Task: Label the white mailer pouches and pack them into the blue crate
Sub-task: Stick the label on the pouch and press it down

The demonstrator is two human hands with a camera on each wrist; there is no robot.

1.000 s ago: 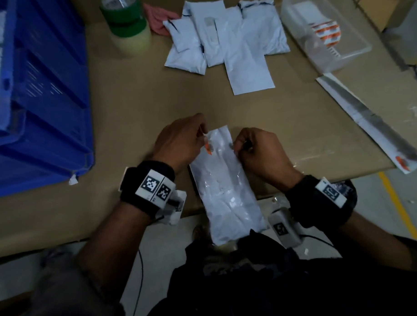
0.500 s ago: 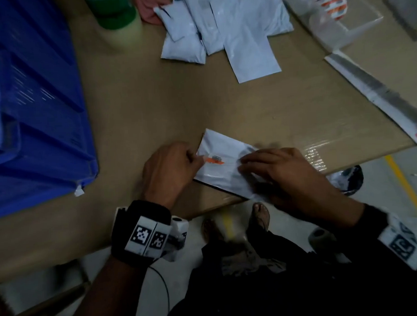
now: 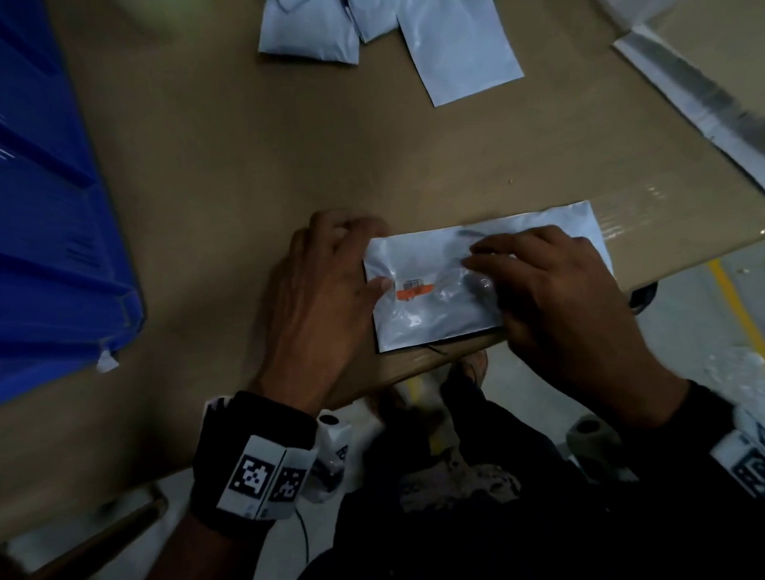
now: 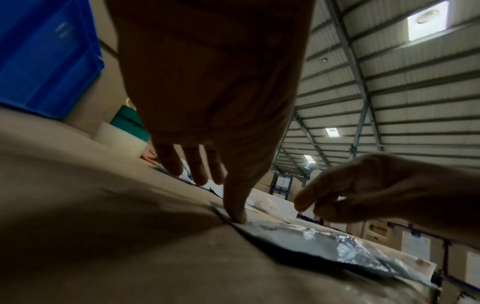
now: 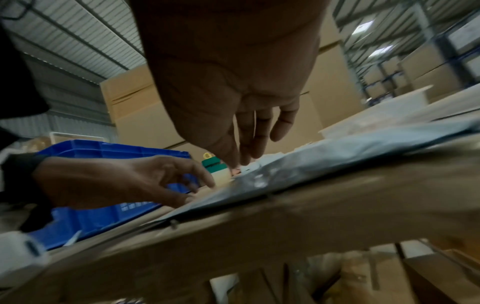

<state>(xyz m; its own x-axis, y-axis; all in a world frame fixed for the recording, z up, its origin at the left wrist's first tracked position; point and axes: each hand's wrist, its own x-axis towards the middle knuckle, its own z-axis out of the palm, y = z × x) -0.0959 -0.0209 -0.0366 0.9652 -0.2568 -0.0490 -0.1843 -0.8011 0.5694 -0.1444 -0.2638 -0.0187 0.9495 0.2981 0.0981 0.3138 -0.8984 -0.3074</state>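
Observation:
A white mailer pouch (image 3: 433, 314) lies flat across the table's front edge, with a small orange and white label (image 3: 413, 288) on its left part. My left hand (image 3: 324, 292) rests at the pouch's left end with straight fingers, and one fingertip (image 4: 235, 214) presses on the edge of the pouch (image 4: 324, 244). My right hand (image 3: 554, 292) lies over the right half, its straight fingers (image 5: 244, 152) touching the top of the pouch (image 5: 337, 160). The blue crate (image 3: 44, 215) stands at the left of the table.
Several more white pouches (image 3: 450, 40) lie in a pile at the far side of the brown table (image 3: 238, 186). A long white strip (image 3: 691, 105) lies at the right. A green tape roll (image 5: 215, 164) stands far back. The floor drops off below the front edge.
The pouch, which hung lengthwise over the table's edge between both hands, has been turned sideways and laid flat. Both hands now press on it.

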